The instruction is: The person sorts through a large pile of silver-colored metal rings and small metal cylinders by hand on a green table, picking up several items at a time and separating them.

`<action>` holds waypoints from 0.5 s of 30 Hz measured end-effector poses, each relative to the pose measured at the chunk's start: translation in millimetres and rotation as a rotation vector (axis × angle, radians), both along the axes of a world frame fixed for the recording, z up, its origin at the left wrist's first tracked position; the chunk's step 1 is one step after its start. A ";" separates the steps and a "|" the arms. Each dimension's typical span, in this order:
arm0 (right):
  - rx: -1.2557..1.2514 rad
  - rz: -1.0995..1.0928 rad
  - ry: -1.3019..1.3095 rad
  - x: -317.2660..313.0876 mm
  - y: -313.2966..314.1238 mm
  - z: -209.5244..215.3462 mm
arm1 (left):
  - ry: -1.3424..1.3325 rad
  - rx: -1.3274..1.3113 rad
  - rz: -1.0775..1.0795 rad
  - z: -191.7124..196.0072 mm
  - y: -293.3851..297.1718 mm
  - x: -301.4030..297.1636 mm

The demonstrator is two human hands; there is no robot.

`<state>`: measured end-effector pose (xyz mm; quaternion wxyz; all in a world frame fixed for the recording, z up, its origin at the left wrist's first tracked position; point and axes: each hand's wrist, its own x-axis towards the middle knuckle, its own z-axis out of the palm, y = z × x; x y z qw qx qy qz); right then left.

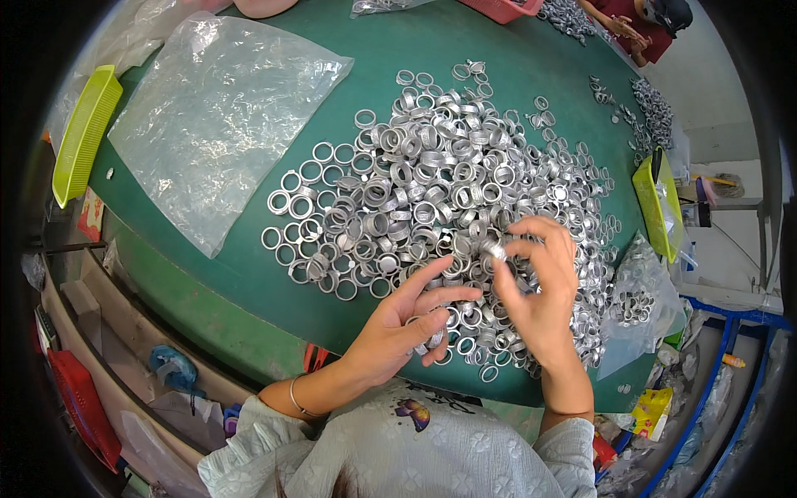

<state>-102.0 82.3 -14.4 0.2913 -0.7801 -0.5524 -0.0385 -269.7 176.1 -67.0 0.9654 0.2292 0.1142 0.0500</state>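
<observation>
Two yellow-green trays (pixel 83 133) (pixel 657 203), one clear plastic bag (pixel 212 116), and metal rings (pixel 448 183) too many to count.

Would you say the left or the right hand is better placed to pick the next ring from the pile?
Probably the left hand: it lies open on the pile of metal rings, while the right hand already pinches a ring.

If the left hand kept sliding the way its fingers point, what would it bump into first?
The left hand lies on the heap of small silver metal rings, fingers pointing right toward the right hand. Going straight on, it would probably meet that hand's palm first, brushing rings underneath, though depth is hard to judge.
</observation>
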 end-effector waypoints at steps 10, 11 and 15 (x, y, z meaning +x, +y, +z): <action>-0.035 -0.068 0.199 27.0 29.0 2.4 | 0.019 -0.093 0.001 -11.2 -7.2 1.7; -0.118 -0.108 0.105 35.0 37.1 -7.9 | 0.026 -0.135 -0.003 -8.2 -7.6 3.2; -0.159 -0.004 0.149 41.3 44.9 -19.2 | 0.134 -0.095 0.030 2.7 -8.2 3.0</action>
